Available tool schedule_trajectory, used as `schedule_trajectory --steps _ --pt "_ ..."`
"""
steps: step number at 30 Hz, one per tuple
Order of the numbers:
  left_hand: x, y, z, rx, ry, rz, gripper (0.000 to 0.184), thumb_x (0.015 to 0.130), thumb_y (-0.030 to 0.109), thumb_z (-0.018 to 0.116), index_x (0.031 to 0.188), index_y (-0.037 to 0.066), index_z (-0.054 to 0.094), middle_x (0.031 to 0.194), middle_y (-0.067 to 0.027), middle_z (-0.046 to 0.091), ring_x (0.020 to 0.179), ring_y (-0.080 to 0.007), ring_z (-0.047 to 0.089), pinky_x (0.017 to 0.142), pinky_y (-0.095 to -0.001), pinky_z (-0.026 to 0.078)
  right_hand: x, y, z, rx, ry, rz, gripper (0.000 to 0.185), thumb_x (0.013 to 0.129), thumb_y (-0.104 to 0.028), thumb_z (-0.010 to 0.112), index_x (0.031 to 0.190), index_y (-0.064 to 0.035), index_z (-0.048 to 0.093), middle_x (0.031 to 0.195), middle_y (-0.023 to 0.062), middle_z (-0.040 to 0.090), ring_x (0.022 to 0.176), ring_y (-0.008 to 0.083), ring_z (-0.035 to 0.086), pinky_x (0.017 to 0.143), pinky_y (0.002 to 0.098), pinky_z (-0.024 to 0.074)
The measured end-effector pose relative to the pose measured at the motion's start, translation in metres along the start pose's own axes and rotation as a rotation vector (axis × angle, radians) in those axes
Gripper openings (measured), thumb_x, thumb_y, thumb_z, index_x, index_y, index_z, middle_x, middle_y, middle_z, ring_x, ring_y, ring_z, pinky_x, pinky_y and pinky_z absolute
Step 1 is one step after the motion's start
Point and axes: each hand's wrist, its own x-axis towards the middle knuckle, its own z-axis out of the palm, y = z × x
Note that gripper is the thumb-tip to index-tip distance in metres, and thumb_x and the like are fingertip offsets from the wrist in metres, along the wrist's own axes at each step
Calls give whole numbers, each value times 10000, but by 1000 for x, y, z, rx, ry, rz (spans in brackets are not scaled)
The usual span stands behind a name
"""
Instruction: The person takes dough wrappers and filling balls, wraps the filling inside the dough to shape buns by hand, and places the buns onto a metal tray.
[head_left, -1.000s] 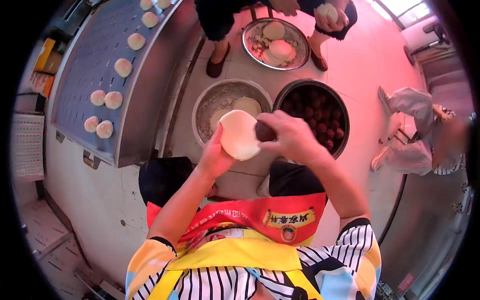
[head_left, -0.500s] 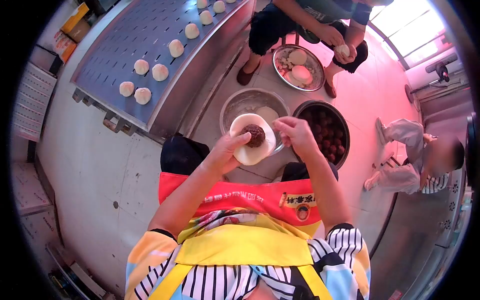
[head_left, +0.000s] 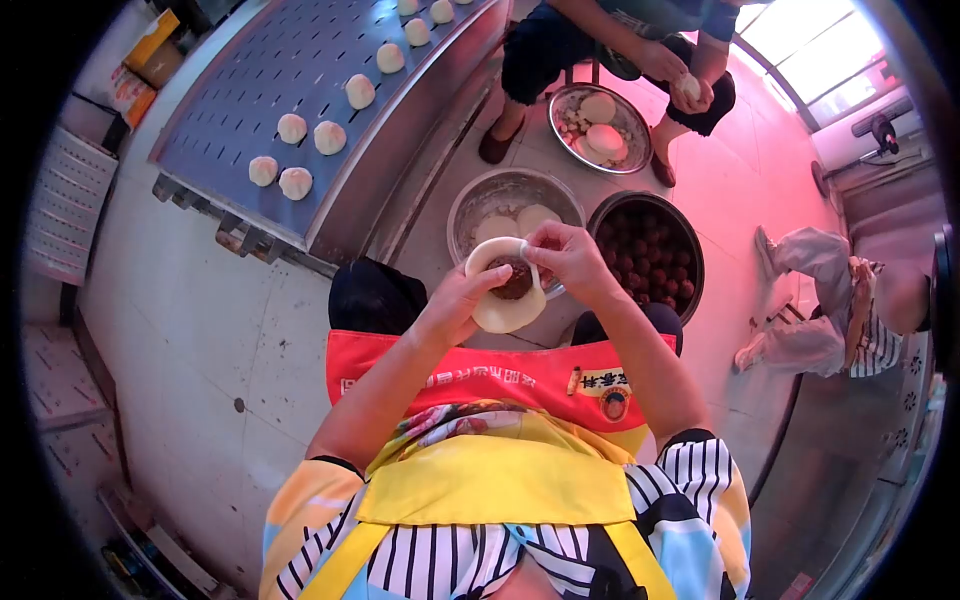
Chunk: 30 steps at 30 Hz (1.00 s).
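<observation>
A flat round dough wrapper [head_left: 508,318] rests in my left hand [head_left: 455,304], whose thumb lies over its edge by the filling. In the wrapper's middle sits a dark brown ball of filling [head_left: 515,279]. The fingers of my right hand [head_left: 570,256] pinch the wrapper's far right edge, which is lifted and folded up beside the filling. Just beyond my hands stands a metal bowl [head_left: 462,222] with dough rounds [head_left: 495,228] inside. A dark pot [head_left: 690,232] of brown filling balls [head_left: 640,255] is right of my right hand.
At upper left a perforated metal tray [head_left: 235,110] holds several shaped buns [head_left: 330,137]. Opposite me, a person's hands [head_left: 688,80] hold dough above a metal basin [head_left: 640,155] with dough pieces. Another person [head_left: 830,300] sits at the right.
My right hand has moved left and down from beside the wrapper and taken hold of its edge. That edge is now raised by the filling. The view has shifted slightly.
</observation>
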Motion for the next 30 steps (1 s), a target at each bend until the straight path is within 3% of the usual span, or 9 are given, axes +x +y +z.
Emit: schedule_trajectory --steps 6,12,15,20,24,27,30 --pt "8 -15 -7 -5 134 74 334 902 176 612 1200 49 528 1098 -50 605 997 -140 599 885 -310 491 -6 -2 14 20 176 -106 140 838 -119 666 795 -26 571 630 -6 552 529 62 526 451 206 422" --pt "10 -8 -7 84 74 51 357 907 182 606 1221 39 517 1106 -52 601 1006 -142 591 895 -307 483 -9 4 8 174 105 -36 120 840 -107 664 828 -30 573 648 0 556 526 67 526 436 213 423" --pt "13 -7 -8 191 74 48 378 913 189 597 1240 25 505 1114 -59 600 1022 -144 583 903 -310 479 -7 13 1 42 53 -56 133 839 -112 671 832 -25 571 653 5 560 528 67 527 438 221 428" --pt "14 -9 -1 398 130 155 364 921 199 586 1229 18 521 1101 -38 599 991 -107 569 885 -270 460 -10 13 5 3 206 -124 151 824 -106 686 885 -5 591 670 12 557 523 83 536 453 225 453" --pt "13 -4 4 462 106 104 354 921 204 583 1214 12 532 1073 -31 604 964 -94 567 857 -252 459 -13 11 -1 -115 112 -112 151 809 -90 693 908 -9 613 716 8 549 571 97 557 476 223 477" --pt "7 7 9 485 63 1 331 923 200 578 1192 10 545 1056 -32 608 956 -90 568 842 -243 463 -19 10 0 -121 88 -269 119 807 -96 693 856 -19 616 765 0 542 640 93 568 472 226 473" --pt "8 13 8 576 -13 -43 334 930 217 562 1201 21 547 1061 -29 608 958 -90 564 847 -245 455 -21 22 0 79 83 -158 110 802 -91 688 815 -13 611 782 8 526 676 102 568 485 246 463"
